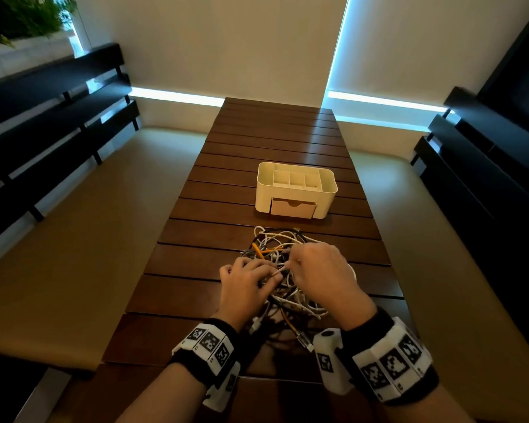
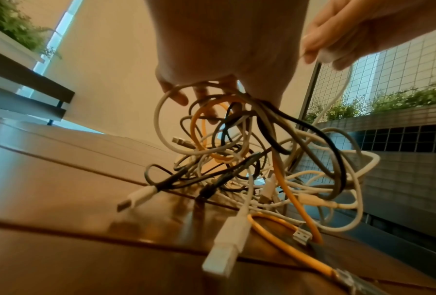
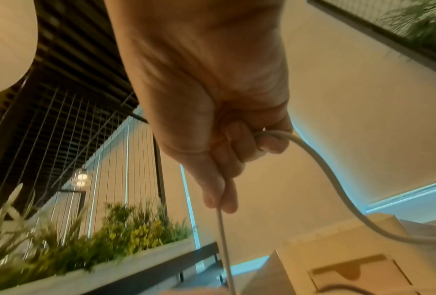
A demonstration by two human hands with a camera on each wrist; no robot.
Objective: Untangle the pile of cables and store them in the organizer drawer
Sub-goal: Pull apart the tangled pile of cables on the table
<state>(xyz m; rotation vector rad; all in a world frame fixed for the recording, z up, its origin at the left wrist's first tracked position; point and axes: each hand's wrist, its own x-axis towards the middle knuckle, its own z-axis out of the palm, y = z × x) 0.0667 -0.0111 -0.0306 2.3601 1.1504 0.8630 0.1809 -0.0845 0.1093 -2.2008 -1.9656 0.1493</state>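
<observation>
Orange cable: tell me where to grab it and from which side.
Take the orange cable on its bare stretch just behind the clear plug, from the near edge of the pile. That end lies free on the table; farther in it loops under white cables.

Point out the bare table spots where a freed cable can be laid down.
Bare slats lie left of the organizer, beyond it toward the wall, and left of the left hand. It is crowded between organizer and wrists, where the cable pile spreads under both hands.
</observation>
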